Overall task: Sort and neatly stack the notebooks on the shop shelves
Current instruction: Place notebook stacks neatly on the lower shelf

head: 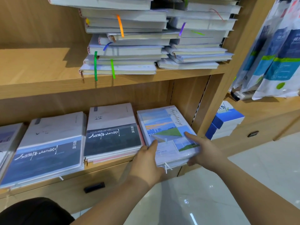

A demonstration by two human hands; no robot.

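The landscape-cover notebook stack point(164, 127) lies at the right end of the lower shelf point(103, 168), its front edge overhanging the shelf lip. The left hand point(146, 161) grips the stack's front-left corner, thumb flat on the top cover, and its other fingers are hidden. The right hand point(204, 151) grips the front-right corner, thumb on the cover and fingers curled under the edge. The dark-cover stack point(112, 132) lies just beside it on the left. The ribbon-marked piles point(126, 51) occupy the upper shelf point(40, 70).
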